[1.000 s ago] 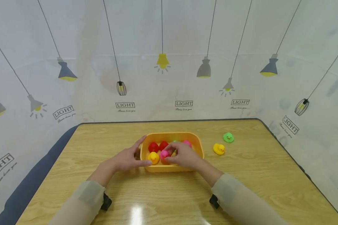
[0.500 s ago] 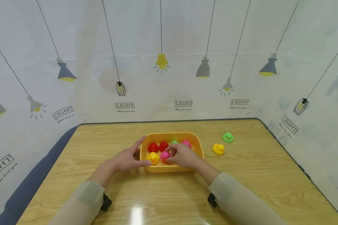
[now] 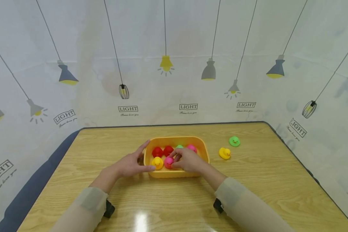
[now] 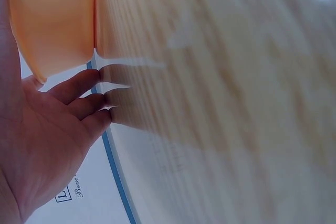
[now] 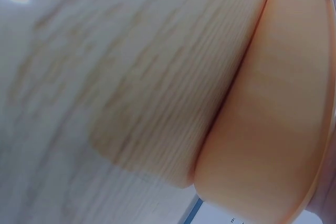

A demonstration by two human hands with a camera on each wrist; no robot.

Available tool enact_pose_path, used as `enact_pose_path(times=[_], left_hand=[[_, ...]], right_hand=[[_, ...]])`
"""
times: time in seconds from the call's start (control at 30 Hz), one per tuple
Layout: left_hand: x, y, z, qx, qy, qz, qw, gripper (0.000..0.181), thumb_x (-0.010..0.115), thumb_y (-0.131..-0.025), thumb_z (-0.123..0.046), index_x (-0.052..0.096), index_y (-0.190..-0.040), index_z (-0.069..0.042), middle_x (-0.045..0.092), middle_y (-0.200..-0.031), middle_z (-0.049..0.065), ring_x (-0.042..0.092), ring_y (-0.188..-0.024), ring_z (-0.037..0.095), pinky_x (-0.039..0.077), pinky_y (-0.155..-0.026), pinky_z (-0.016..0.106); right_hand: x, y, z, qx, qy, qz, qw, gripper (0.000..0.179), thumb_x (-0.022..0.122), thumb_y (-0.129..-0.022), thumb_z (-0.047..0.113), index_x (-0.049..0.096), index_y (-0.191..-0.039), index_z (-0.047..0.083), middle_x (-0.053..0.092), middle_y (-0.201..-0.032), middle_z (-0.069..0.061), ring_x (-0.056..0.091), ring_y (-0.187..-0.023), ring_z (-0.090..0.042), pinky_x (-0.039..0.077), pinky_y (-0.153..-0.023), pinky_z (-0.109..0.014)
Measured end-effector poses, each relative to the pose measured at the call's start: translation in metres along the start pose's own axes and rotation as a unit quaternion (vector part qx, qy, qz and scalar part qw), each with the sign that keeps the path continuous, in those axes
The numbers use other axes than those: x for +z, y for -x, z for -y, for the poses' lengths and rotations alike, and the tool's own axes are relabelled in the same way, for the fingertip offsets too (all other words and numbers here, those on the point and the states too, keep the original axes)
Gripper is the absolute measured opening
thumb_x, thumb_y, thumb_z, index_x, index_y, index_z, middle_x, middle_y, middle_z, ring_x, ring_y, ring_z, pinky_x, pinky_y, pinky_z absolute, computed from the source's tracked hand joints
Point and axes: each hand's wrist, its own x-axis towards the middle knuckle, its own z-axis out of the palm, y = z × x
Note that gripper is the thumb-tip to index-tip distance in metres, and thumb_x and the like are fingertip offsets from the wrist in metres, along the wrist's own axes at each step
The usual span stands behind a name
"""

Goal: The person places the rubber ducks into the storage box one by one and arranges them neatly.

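An orange plastic tub (image 3: 174, 174) sits mid-table with several rubber ducks inside. My left hand (image 3: 130, 165) is at its left end, thumb and index finger spread straight along the rim; in the left wrist view the other fingers (image 4: 84, 85) extend beside the tub wall (image 4: 52, 19) toward the tabletop. My right hand (image 3: 189, 159) reaches over the near rim and pinches a pink duck (image 3: 168, 162) between thumb and fingers, low in the tub. To its left stands a yellow duck (image 3: 157, 163). The right wrist view shows mostly the tub's outer wall (image 5: 273, 103).
Two red toys (image 3: 157, 152), a green duck (image 3: 179, 146) and another pink toy (image 3: 192, 148) line the back of the tub. On the wood table (image 3: 168, 206), right of it, lie a yellow duck (image 3: 224, 153) and a green duck (image 3: 234, 141). A printed curtain (image 3: 150, 80) surrounds the table.
The pinched pink duck has gone down from above a red toy to the tub floor, beside the yellow duck. My left hand has stayed at the rim.
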Motion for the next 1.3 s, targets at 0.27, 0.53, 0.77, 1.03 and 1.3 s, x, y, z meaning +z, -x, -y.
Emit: enact_pose_path(times=[0.27, 0.53, 0.77, 1.03, 1.3], left_hand=[[0.000, 0.000, 0.000, -0.001, 0.000, 0.002, 1.0000, 0.119, 0.079, -0.088, -0.075, 0.000, -0.175, -0.051, 0.059, -0.162, 0.019, 0.059, -0.144, 0.042, 0.042, -0.123, 0.070], [-0.001, -0.001, 0.001, 0.000, -0.002, 0.003, 1.0000, 0.119, 0.079, -0.088, -0.074, 0.001, -0.175, -0.049, 0.059, -0.162, 0.019, 0.059, -0.144, 0.042, 0.042, -0.124, 0.069], [0.000, -0.002, 0.000, -0.005, -0.001, 0.003, 1.0000, 0.118, 0.079, -0.088, -0.075, 0.001, -0.175, -0.051, 0.059, -0.162, 0.017, 0.059, -0.145, 0.040, 0.041, -0.125, 0.068], [-0.001, 0.000, -0.001, -0.006, 0.001, 0.003, 1.0000, 0.118, 0.079, -0.088, -0.075, 0.001, -0.174, -0.052, 0.060, -0.160, 0.017, 0.062, -0.138, 0.037, 0.046, -0.121, 0.066], [-0.001, 0.001, -0.003, -0.012, 0.002, 0.006, 0.9999, 0.117, 0.079, -0.089, -0.073, 0.001, -0.174, -0.053, 0.059, -0.162, 0.017, 0.060, -0.142, 0.040, 0.044, -0.122, 0.068]], right_hand=[[-0.001, 0.000, 0.000, 0.004, -0.004, 0.006, 1.0000, 0.021, 0.084, -0.099, 0.018, 0.076, -0.119, 0.020, 0.069, -0.102, -0.002, 0.062, -0.090, -0.021, 0.055, -0.076, -0.028], [-0.001, 0.002, 0.001, 0.007, -0.004, 0.004, 1.0000, 0.021, 0.082, -0.100, 0.018, 0.076, -0.120, 0.022, 0.069, -0.102, -0.002, 0.062, -0.093, -0.022, 0.056, -0.077, -0.029], [0.000, 0.001, 0.000, -0.008, 0.002, -0.005, 1.0000, 0.023, 0.083, -0.099, 0.018, 0.076, -0.121, 0.021, 0.069, -0.100, -0.002, 0.062, -0.089, -0.021, 0.054, -0.074, -0.028], [-0.002, 0.004, 0.002, -0.024, 0.002, -0.030, 0.9993, 0.025, 0.084, -0.099, 0.019, 0.074, -0.122, 0.018, 0.071, -0.101, -0.002, 0.062, -0.083, -0.020, 0.053, -0.070, -0.028], [-0.013, 0.013, 0.007, -0.036, 0.008, -0.044, 0.9983, 0.028, 0.084, -0.099, 0.023, 0.075, -0.124, 0.014, 0.072, -0.101, 0.000, 0.061, -0.075, -0.019, 0.052, -0.063, -0.027]])
